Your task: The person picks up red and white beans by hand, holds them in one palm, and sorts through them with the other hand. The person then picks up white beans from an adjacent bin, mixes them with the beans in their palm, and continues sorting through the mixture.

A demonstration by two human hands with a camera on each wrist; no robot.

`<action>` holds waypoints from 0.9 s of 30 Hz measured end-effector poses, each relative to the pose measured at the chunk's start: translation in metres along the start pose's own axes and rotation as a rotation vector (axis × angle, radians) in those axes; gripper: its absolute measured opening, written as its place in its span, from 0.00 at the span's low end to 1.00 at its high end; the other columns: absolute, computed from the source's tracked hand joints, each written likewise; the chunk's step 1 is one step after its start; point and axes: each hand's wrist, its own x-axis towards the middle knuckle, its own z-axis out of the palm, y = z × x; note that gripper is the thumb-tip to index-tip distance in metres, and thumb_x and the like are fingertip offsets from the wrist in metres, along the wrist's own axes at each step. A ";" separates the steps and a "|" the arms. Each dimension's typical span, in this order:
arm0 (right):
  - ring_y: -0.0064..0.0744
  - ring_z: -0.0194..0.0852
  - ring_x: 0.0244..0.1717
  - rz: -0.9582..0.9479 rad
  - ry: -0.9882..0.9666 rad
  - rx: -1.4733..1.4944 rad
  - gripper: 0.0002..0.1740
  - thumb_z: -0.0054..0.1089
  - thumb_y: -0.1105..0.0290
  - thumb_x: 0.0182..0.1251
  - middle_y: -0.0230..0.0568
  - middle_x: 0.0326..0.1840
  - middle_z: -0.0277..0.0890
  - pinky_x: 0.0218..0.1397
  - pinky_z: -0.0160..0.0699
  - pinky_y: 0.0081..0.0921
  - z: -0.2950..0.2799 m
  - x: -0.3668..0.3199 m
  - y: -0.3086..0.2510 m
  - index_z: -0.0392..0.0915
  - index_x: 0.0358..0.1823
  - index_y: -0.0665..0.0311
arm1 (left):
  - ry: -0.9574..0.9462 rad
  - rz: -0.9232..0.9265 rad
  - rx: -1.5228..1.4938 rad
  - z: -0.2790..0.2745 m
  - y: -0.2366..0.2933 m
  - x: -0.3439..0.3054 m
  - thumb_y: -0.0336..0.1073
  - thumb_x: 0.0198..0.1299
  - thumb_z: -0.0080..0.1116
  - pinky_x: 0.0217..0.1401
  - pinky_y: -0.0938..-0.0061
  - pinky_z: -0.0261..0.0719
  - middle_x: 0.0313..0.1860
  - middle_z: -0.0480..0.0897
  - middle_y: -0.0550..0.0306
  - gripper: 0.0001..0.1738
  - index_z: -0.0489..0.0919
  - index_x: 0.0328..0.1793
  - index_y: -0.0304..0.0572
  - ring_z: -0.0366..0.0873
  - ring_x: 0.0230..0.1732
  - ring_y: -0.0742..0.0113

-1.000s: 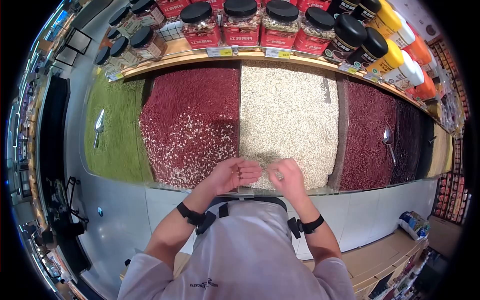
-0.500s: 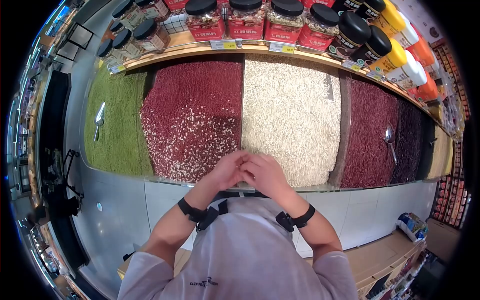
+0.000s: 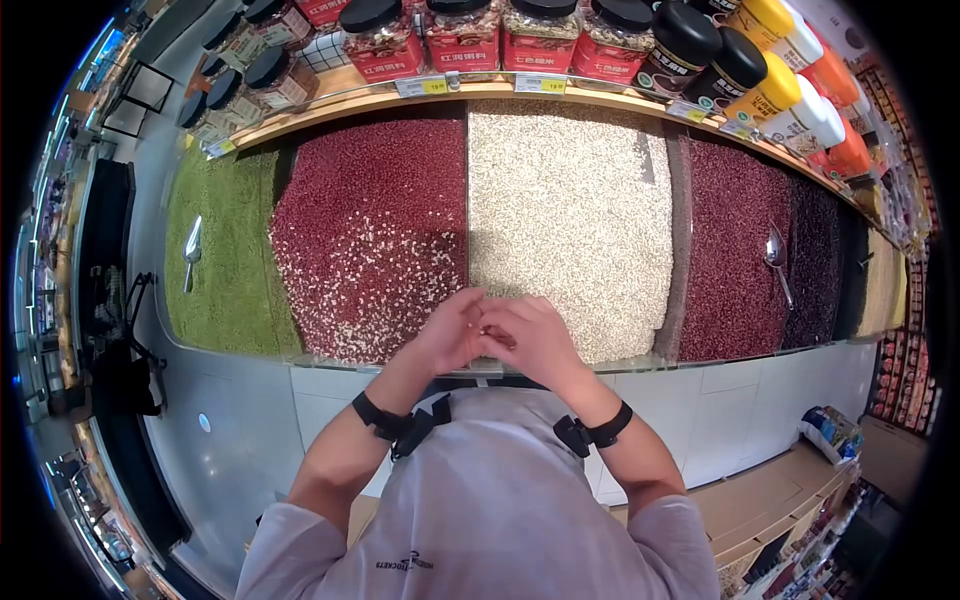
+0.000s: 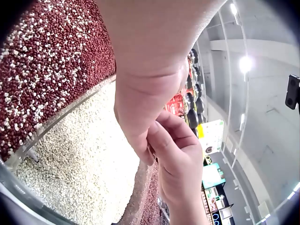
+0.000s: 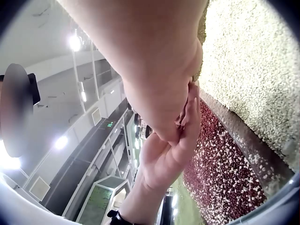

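Note:
My left hand (image 3: 456, 333), palm turned up with fingers loosely bent, is held over the front edge of the bins. The right hand (image 3: 530, 340) reaches across with bent fingers, its fingertips at the left palm. In the left wrist view, the right thumb and fingers (image 4: 161, 140) meet the left hand's fingers. The right wrist view shows the left hand (image 5: 171, 152) under the right fingertips, which are hidden; I cannot tell what they pinch. Below lie a bin of small red beans (image 3: 375, 170) strewn with pale grains, and a bin of pale grains (image 3: 570, 220).
A divider (image 3: 467, 200) separates these two bins. To the left lies a bin of green beans (image 3: 230, 250) with a metal scoop (image 3: 192, 250); to the right, dark red beans (image 3: 735, 240) with another scoop (image 3: 776, 255). Jars (image 3: 460, 40) line the shelf (image 3: 350, 95) behind.
My right hand has moved left from over the pale grains to the left palm, where small dark red beans showed a second ago. Over the last half second both hands have stayed together.

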 end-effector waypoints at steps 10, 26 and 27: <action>0.37 0.78 0.46 -0.080 -0.023 -0.089 0.07 0.70 0.66 0.57 0.29 0.47 0.83 0.51 0.75 0.34 0.008 0.004 -0.002 0.87 0.37 0.55 | -0.049 -0.034 -0.030 -0.008 0.003 -0.006 0.57 0.76 0.39 0.55 0.68 0.84 0.50 0.84 0.49 0.32 0.77 0.60 0.32 0.85 0.48 0.61; 0.41 0.83 0.49 0.175 -0.138 0.154 0.07 0.65 0.72 0.59 0.37 0.50 0.86 0.53 0.83 0.35 0.021 0.021 -0.015 0.85 0.38 0.65 | 0.015 0.117 -0.037 -0.015 0.005 -0.018 0.53 0.77 0.35 0.65 0.62 0.78 0.58 0.82 0.47 0.33 0.75 0.65 0.28 0.81 0.57 0.56; 0.42 0.83 0.48 0.224 -0.130 0.259 0.07 0.65 0.73 0.60 0.38 0.50 0.86 0.53 0.83 0.34 0.017 0.022 -0.017 0.85 0.39 0.65 | 0.026 0.121 -0.024 -0.008 0.008 -0.022 0.53 0.77 0.35 0.64 0.62 0.78 0.57 0.82 0.47 0.33 0.75 0.65 0.28 0.81 0.56 0.56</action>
